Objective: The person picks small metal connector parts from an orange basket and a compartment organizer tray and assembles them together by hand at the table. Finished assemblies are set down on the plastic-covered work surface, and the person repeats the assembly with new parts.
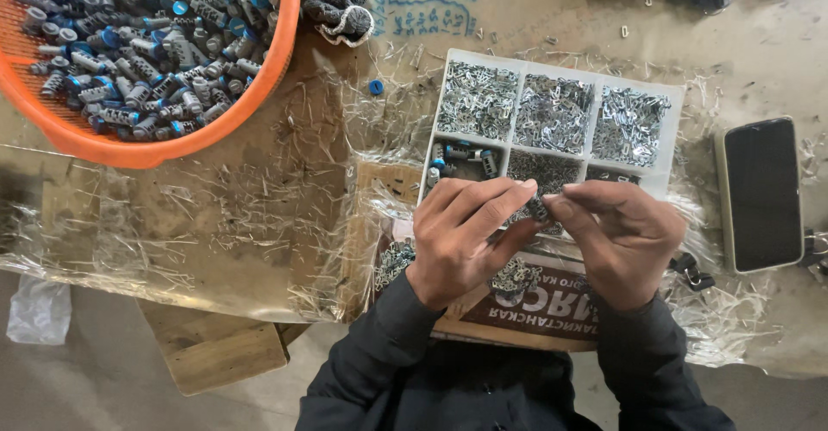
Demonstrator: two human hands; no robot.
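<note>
My left hand (461,237) and my right hand (623,237) meet fingertip to fingertip over the near edge of a white compartment tray (681,108). Between the fingertips sits a small grey metal part (542,209), pinched by both hands. The tray's compartments hold heaps of small silvery metal pieces (552,114), and one near-left compartment holds a few grey-and-blue cylinders (461,157). More silvery pieces (516,277) lie on a printed cardboard sheet (539,315) under my wrists.
An orange basket (172,142) full of grey-and-blue cylinders sits at the far left, a dark knitted glove (338,0) beside it. A dark phone (762,194) lies to the right. Clear plastic shreds (259,198) litter the brown tabletop; one blue cap (376,87) lies loose.
</note>
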